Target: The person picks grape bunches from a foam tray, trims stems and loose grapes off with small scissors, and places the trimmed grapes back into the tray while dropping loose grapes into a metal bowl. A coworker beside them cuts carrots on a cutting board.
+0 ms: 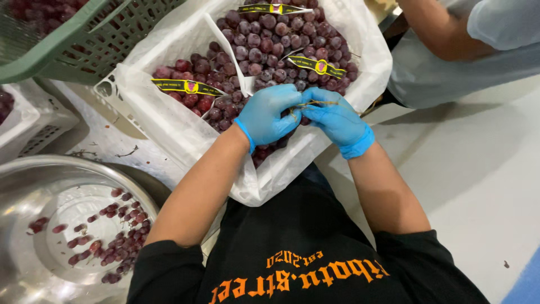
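Pinching grape stem [315, 103], both hands [301, 115]; gloved fingers hide bunch [270, 149] beneath.

We see thin, smooth blue rubbery gloves on the left hand [265, 115] and right hand [336, 119]. Beneath them, glossy-skinned grapes [264, 45] lie in crinkled white plastic film [169, 121]. Left of the left hand sits a shiny metal bowl [34, 186].

Both bare forearms reach forward and converge, elbows apart. The left hand [265, 115], in a blue glove, is curled with its fingertips pinched together. The right hand [336, 118], gloved alike, meets it fingertip to fingertip, thumb and fingers closed in a pinch.
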Demonstrator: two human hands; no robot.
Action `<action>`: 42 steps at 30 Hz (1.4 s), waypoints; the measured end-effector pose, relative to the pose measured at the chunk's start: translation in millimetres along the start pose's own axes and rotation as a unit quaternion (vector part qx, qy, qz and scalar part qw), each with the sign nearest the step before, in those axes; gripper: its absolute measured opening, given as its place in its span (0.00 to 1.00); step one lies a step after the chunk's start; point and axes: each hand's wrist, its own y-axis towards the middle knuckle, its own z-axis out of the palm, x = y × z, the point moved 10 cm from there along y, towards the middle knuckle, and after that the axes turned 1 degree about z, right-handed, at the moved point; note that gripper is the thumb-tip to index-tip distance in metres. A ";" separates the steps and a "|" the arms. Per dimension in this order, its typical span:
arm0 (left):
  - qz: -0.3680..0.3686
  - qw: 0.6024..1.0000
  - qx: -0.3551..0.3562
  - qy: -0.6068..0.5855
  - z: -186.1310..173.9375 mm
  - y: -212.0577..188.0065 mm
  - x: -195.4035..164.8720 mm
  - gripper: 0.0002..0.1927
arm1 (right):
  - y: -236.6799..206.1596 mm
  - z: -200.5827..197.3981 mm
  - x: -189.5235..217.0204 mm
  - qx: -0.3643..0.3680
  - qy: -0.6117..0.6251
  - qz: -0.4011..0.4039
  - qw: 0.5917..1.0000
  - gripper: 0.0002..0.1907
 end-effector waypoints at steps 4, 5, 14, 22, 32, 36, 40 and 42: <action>0.004 0.999 0.041 -0.005 8.5 -4.4 3.6 0.07 | -4.0 2.7 14.2 0.041 -0.142 -0.046 0.988 0.07; 0.009 0.999 0.050 -0.010 11.5 -4.7 3.2 0.07 | -5.1 2.4 12.8 0.057 -0.129 -0.037 0.989 0.07; -0.084 0.994 0.062 0.041 3.1 -5.1 42.5 0.11 | 21.2 7.4 12.0 -0.018 -0.259 -0.170 0.951 0.10; -0.211 0.976 -0.025 -0.046 -17.5 -13.1 74.6 0.10 | 33.0 13.6 2.6 0.021 -0.078 -0.111 0.991 0.14; -0.235 0.945 -0.113 -0.195 -15.8 -17.2 90.0 0.08 | 15.1 -25.5 18.1 -0.108 0.118 -0.126 0.979 0.07; -0.346 0.873 -0.121 -0.322 -0.2 -30.3 111.9 0.11 | -2.5 3.4 56.2 -0.178 -0.239 -0.226 0.928 0.10; -0.314 0.922 -0.106 -0.203 -7.9 -25.6 95.9 0.12 | -6.8 24.0 75.7 -0.238 -0.377 -0.239 0.862 0.15; -0.274 0.947 -0.104 -0.131 -13.1 -20.6 80.9 0.12 | -10.8 24.9 84.5 -0.279 -0.406 -0.247 0.835 0.11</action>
